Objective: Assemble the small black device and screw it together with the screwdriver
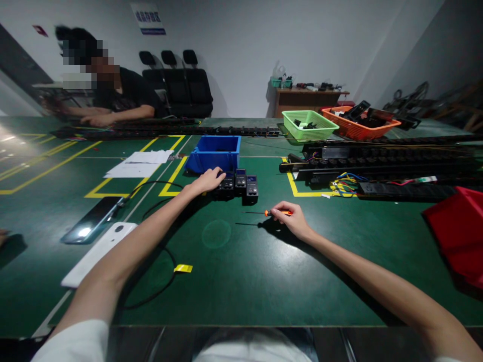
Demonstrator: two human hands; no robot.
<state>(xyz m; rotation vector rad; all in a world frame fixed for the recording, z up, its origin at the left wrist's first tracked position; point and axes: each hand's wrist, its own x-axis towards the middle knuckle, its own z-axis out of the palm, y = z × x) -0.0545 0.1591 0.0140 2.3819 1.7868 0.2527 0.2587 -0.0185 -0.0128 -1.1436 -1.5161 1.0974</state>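
My right hand (289, 217) holds a screwdriver (268, 213) with an orange handle, just above the green table. The screwdriver's thin shaft points left. Its shadow falls on the tabletop. My left hand (208, 181) reaches to a group of small black box-shaped modules, its fingers closed at the leftmost black module (227, 185); part of its grip is hidden. Beside that one stand another black module (240, 180) and a third black module (252, 189), set a little nearer to me. Directly behind them is a blue bin (217, 153).
At left lie a dark phone (90, 221), a white phone (100, 254), papers (139, 163) and a black cable (171, 286). Long black rails (377, 163) with wires fill the right back, near green (309, 131) and orange baskets (356, 128). A red bin (458, 236) stands right. A co-worker (128, 95) sits opposite.
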